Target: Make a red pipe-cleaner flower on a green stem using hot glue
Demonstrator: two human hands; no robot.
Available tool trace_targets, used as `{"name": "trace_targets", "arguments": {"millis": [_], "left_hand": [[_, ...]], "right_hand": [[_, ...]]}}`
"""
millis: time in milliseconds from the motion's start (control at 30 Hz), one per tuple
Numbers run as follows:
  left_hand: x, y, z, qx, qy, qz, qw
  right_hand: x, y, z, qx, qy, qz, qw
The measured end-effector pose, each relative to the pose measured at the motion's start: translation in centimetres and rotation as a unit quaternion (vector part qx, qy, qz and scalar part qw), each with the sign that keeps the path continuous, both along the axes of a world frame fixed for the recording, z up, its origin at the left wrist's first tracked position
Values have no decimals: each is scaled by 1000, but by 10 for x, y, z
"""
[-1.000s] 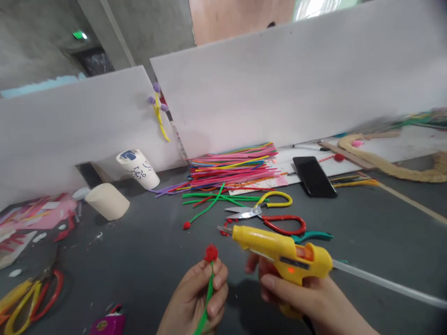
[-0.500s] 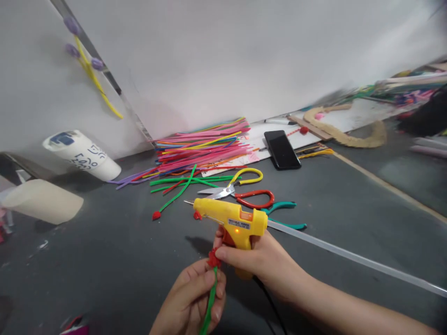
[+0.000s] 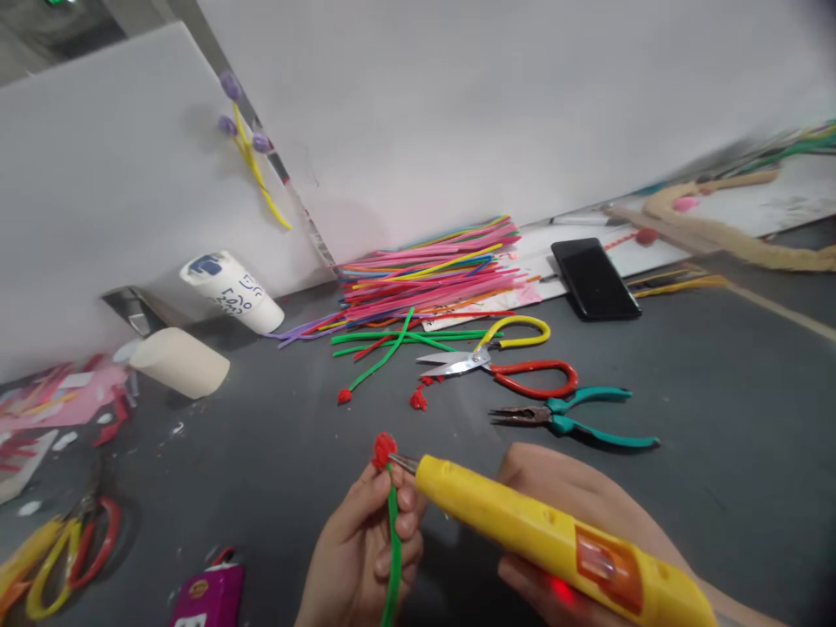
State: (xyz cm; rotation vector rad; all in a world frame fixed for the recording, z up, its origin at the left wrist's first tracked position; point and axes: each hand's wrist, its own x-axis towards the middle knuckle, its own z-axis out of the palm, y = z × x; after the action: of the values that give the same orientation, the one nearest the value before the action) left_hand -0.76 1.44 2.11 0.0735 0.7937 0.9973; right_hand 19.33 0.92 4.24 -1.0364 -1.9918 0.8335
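Pinched in my left hand (image 3: 346, 540) is a green pipe cleaner stem (image 3: 394, 557), upright, topped by a small red pipe cleaner flower head (image 3: 384, 446). My right hand (image 3: 588, 488) is wrapped around a yellow hot glue gun (image 3: 496, 515), whose metal nozzle meets the flower head's right side at its base. A red light glows on the gun; its trigger is hidden. Beyond my hands lie red scraps (image 3: 419, 399), another green stem with a red tip (image 3: 344, 396), scissors (image 3: 483, 357) with one yellow and one red handle, and teal-handled needle-nose pliers (image 3: 555, 416).
Bundled colourful pipe cleaners (image 3: 431, 283) lie by the wall, with a black phone (image 3: 596, 279) to their right. Left stand a marked white cup (image 3: 239, 296) and a tilted cream cylinder (image 3: 183, 361). A second pair of scissors (image 3: 97, 549) and a purple box (image 3: 209, 596) are nearer.
The glue gun has swung from pointing left, above the flower, to its nozzle at the red head. My right thumb has left the flower. The view has shifted leftward.
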Motion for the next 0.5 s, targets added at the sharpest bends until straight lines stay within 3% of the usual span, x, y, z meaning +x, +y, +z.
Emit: {"name": "trace_targets", "arguments": {"millis": [167,500], "left_hand": [[-4,-1,-3,-10,-1,-19,1000],[-7,0,-4,21,-24,-31,999]], "right_hand": [[0,1,-3,6,-47,25,999],[-5,5,-11,54,-64,11,996]]}}
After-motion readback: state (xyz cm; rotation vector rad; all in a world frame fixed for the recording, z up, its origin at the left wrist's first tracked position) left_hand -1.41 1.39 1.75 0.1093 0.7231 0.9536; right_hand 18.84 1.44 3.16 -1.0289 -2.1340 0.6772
